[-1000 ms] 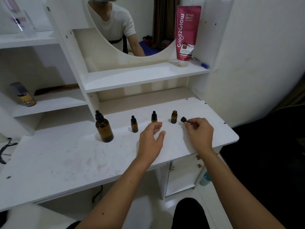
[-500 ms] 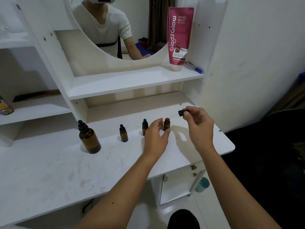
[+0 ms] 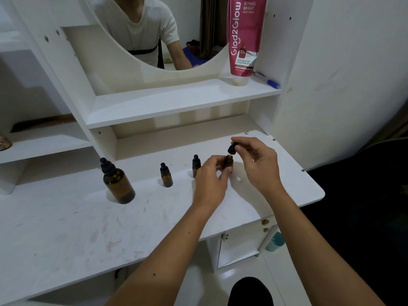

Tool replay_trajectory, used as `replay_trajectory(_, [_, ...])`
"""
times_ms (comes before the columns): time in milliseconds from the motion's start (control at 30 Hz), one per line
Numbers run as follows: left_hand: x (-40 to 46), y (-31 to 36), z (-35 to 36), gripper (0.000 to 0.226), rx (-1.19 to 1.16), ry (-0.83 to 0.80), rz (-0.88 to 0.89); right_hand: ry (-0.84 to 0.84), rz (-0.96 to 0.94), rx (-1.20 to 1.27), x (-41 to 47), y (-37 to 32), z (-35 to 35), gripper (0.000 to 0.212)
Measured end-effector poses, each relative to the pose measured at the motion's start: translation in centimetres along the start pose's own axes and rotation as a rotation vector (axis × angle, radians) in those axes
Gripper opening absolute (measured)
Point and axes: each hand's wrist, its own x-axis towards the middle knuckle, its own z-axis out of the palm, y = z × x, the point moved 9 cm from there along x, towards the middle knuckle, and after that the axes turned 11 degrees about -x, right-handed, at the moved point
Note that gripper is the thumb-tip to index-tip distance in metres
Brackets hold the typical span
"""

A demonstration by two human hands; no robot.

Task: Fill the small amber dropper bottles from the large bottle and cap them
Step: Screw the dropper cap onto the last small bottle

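step: capping, by my read; the rightmost small bottle is the one in hand
right hand (image 3: 257,162): grip pinched on a black rubber-bulb dropper cap (image 3: 232,148), thumb and fingers curled round it
left hand (image 3: 209,180): grip closed round the body of the small open amber glass bottle (image 3: 229,161), steadying it upright on the white worktop (image 3: 66,228)
key relation: cap sits just above and slightly right of the bottle's open mouth, nearly touching; cap tilted, bottle axis vertical
next move (judgement): cap needs to come straight down onto the neck, aligned with the vertical axis, then be twisted; right hand does it, left only braces
pipette: cannot tell whether a glass tube hangs below the cap
other small bottles: two capped small amber dropper bottles, one (image 3: 195,165) just beside the left hand, one (image 3: 166,176) further left
source: large amber bottle with black dropper top (image 3: 117,183), capped, well apart at left
fill level: cannot tell through the amber glass
risk: tilted cap may cross-thread or nudge the bottle
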Motion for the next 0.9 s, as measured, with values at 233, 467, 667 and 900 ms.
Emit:
replay_trajectory(233, [0.0, -0.2, -0.1, 0.023, -0.019, -0.013, 0.011, 0.023, 0.069, 0.067, -1.3, 1.7, 1.0, 0.028])
replay_trajectory(467, [0.1, -0.4, -0.1, 0.024, -0.044, -0.004, 0.021, -0.035, 0.084, 0.083, -0.9, 2.1, 1.2, 0.020])
replay_trajectory(667, [0.1, -0.3, -0.1, 0.021, -0.045, 0.003, 0.019, -0.063, 0.150, 0.211, -1.0, 2.7, 1.5, 0.017])
replay_trajectory(900, [0.0, -0.4, -0.1, 0.023, -0.036, 0.006, 0.018, -0.064, 0.117, 0.158, -1.2, 2.4, 1.4, 0.019])
